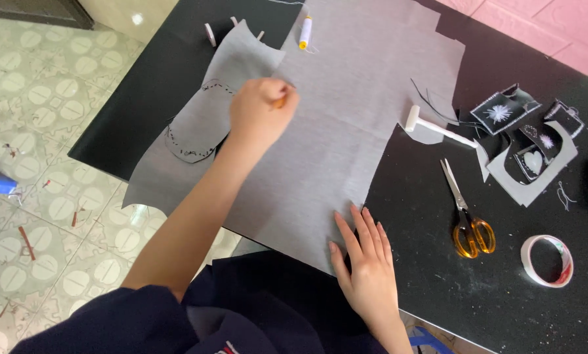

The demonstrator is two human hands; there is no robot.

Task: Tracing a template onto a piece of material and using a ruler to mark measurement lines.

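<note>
A large grey fabric sheet (359, 111) lies spread over a black table (438, 216). My left hand (261, 111) is closed around a small orange-brown marking stick and rests on the fabric, next to a smaller grey fabric piece (205, 115) that bears a dark dotted outline. My right hand (366, 262) lies flat, palm down and fingers apart, on the near edge of the large sheet. It holds nothing.
Orange-handled scissors (468, 216) and a white tape roll (548, 261) lie on the table to the right. A white T-shaped tool (435, 128), black embroidered patches (504, 111) and a grey offcut (536, 174) sit farther back. A white-and-yellow thread spool (305, 33) lies at the top. Patterned floor tiles (45, 131) show on the left.
</note>
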